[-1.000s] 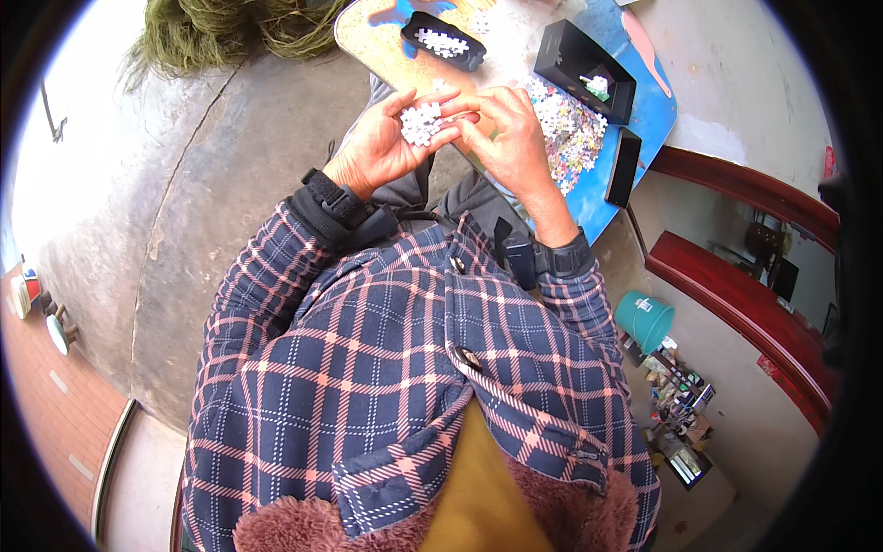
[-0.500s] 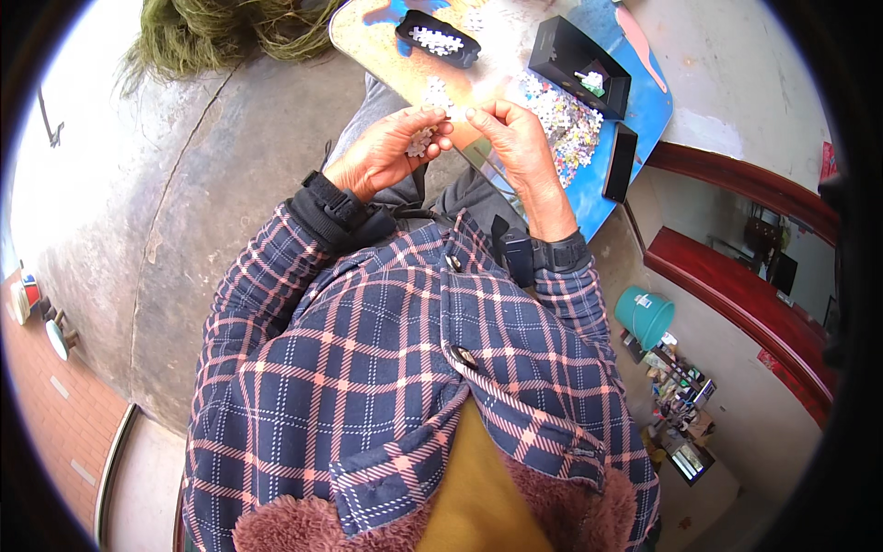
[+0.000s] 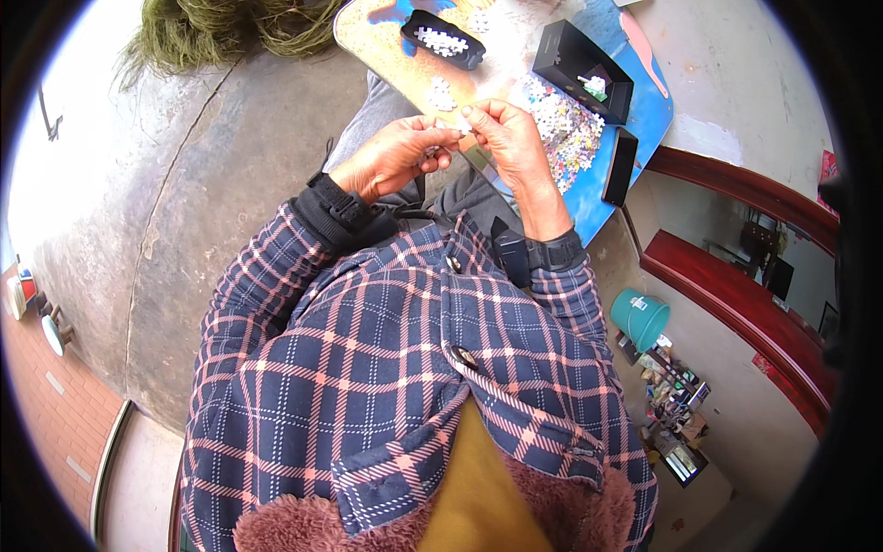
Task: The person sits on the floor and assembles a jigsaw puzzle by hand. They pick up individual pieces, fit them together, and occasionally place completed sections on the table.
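Note:
Over the near edge of a table with a beach-picture top [image 3: 372, 41], my two hands meet at the fingertips. A small white jigsaw puzzle piece [image 3: 464, 124] shows between them, and my right hand [image 3: 518, 147] pinches it by thumb and forefinger. My left hand [image 3: 386, 158] is curled, its back partly turned up, its fingertips close to the same piece. A bit of white puzzle pieces shows under its fingers; most of the palm is hidden. Just beyond my fingers lies a little heap of white puzzle pieces [image 3: 441, 95]. Many mixed-colour puzzle pieces [image 3: 572, 133] spread right of my right hand.
A black tray [image 3: 473, 59] holding white pieces sits at the far left of the table. An open black box [image 3: 557, 57] and a black lid-like box [image 3: 621, 166] stand on the right, near a pink strip-shaped thing [image 3: 642, 51]. A teal bucket [image 3: 639, 318] is on the floor.
My left hand has turned over, covering the puzzle pieces that showed in its palm. My right hand has shifted slightly left, and a white piece now shows between the fingertips.

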{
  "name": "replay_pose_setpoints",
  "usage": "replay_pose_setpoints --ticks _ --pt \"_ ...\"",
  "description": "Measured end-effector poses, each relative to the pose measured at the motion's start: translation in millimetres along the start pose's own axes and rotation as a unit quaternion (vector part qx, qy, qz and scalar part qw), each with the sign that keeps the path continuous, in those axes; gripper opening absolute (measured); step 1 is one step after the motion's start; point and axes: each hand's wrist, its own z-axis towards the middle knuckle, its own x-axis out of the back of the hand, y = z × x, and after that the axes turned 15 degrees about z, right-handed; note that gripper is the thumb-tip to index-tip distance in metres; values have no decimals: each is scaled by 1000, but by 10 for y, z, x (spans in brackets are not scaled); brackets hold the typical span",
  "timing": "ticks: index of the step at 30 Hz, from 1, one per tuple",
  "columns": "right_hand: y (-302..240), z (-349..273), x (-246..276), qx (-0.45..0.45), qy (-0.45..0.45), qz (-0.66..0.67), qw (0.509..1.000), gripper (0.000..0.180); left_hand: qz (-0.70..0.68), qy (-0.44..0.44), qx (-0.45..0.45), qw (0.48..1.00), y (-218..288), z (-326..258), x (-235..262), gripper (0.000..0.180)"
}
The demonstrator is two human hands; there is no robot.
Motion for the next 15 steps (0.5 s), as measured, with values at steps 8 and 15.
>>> replay_pose_setpoints --ticks 8,15 --pt "-333 661 202 102 78 -66 990 15 -90 5 11 996 63 -1 30 26" --pt "-418 1389 349 143 119 -169 968 13 -157 -30 -28 987 39 45 128 37"
